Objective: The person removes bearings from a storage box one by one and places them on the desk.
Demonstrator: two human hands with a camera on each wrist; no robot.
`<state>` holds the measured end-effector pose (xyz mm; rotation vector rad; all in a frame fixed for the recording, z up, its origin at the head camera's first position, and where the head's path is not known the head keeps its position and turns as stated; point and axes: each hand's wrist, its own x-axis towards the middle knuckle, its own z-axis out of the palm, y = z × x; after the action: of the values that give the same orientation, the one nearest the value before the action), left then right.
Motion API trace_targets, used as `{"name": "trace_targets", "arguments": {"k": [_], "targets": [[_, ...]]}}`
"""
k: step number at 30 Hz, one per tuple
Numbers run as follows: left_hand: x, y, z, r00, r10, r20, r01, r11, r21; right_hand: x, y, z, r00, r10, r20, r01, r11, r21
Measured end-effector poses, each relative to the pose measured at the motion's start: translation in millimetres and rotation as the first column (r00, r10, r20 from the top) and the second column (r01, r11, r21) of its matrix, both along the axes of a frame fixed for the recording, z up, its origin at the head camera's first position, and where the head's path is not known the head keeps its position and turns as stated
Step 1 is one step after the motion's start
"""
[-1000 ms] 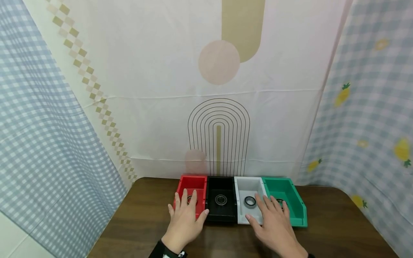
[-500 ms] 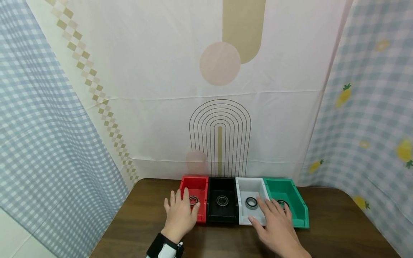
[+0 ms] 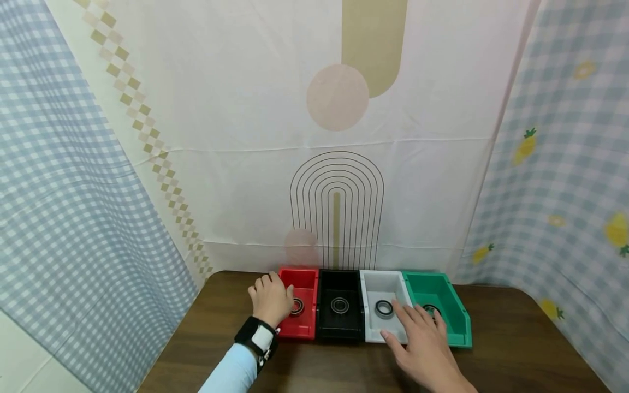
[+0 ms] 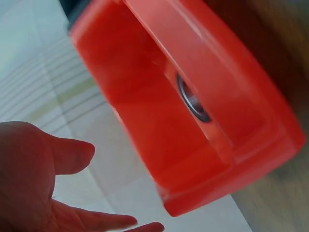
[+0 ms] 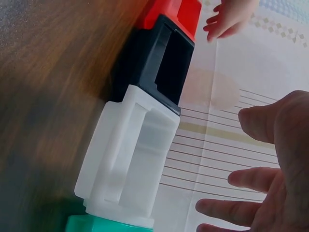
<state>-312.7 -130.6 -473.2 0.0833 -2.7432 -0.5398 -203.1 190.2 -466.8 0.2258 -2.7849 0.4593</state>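
Four-coloured storage bins stand side by side in the head view: red (image 3: 306,283), black (image 3: 339,281), white (image 3: 380,281) and green (image 3: 429,284). A ring-shaped bearing lies in each; the white bin's bearing (image 3: 384,316) shows fully, while right fingers partly cover the green bin's bearing (image 3: 431,307). My left hand (image 3: 271,300) is at the red bin's left side, its thumb overlapping the rim. In the left wrist view, the fingers of that hand (image 4: 29,179) extend loosely, holding nothing. My right hand (image 3: 425,346) hovers over the white and green bins, fingers spread, holding nothing.
The bins stand near the back edge of a dark wooden table (image 3: 196,349). A white patterned cloth (image 3: 236,191) hangs directly behind it. Checked cloths hang at the left (image 3: 73,218) and right (image 3: 560,180).
My left hand has moved left and away from me, from over the red bin to its left side, uncovering the bearing inside. The right hand has stayed nearly still.
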Motion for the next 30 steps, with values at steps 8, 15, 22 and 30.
{"name": "trace_targets", "arguments": {"k": [8,15,22,30], "targets": [[-35.4,0.4,-3.9,0.991,0.031,0.133,-0.025,0.999,-0.045,0.0,-2.5,-3.3,1.0,0.016,0.013,-0.016,1.0,-0.023],[-60.9,-6.9,-16.5,0.97,0.038,0.241,-0.041,0.999,0.007,-0.9,-5.8,-3.1,1.0,0.022,0.011,-0.022,1.0,-0.011],[-72.5,-13.5,-29.6,0.953,0.004,0.302,-0.037,0.994,0.104,0.0,-6.8,-3.4,1.0,0.022,0.008,-0.022,1.0,-0.011],[-75.0,-17.2,-39.2,0.966,0.007,0.258,-0.039,0.992,0.119,0.5,-12.0,-8.3,0.999,0.043,-0.015,-0.044,0.999,-0.008]]}}
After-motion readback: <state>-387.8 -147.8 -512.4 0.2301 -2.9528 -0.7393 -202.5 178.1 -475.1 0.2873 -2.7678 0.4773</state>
